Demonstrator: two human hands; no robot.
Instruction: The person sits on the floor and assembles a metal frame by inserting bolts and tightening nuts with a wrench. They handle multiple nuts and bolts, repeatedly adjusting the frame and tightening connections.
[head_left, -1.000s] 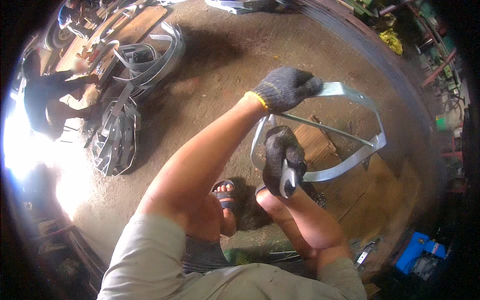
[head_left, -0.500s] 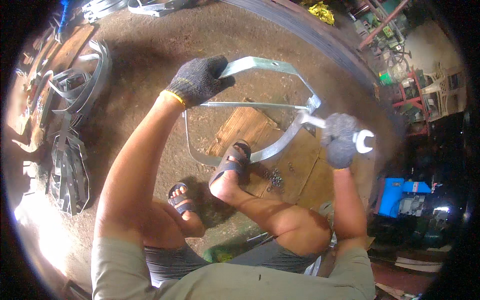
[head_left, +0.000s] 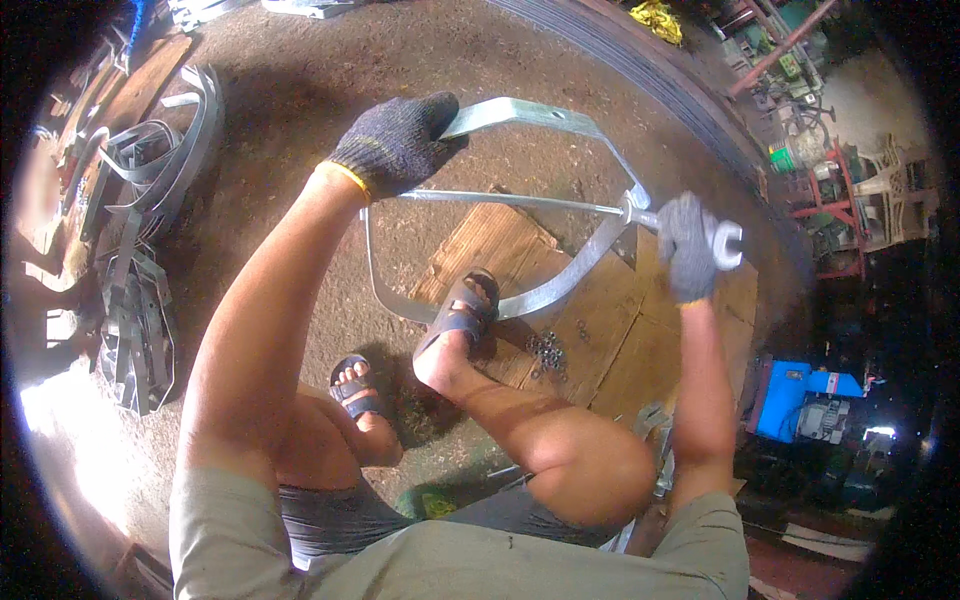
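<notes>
My left hand [head_left: 395, 145], in a dark knit glove, is closed round the upper left part of a bent metal band clamp [head_left: 520, 113]. A thin threaded rod [head_left: 510, 201] crosses the clamp from side to side. Gloved too, my right hand [head_left: 688, 245] grips a wrench [head_left: 727, 246] by its middle. One open jaw sticks out past the right side of the hand; the other end meets the clamp's right corner, where the rod ends. My sandalled foot [head_left: 465, 310] is against the clamp's lower edge.
Small nuts [head_left: 546, 352] lie in a pile on flattened cardboard [head_left: 620, 320]. Curved metal strips [head_left: 190, 150] and more bent bands [head_left: 138, 340] are stacked at left. A bundle of long dark bars [head_left: 640, 85] runs along the far right. A blue machine [head_left: 785, 400] stands at right.
The wrench has swung up and its inner end now sits at the clamp's corner, in line with the rod. My right hand rose slightly; my left hand keeps its hold.
</notes>
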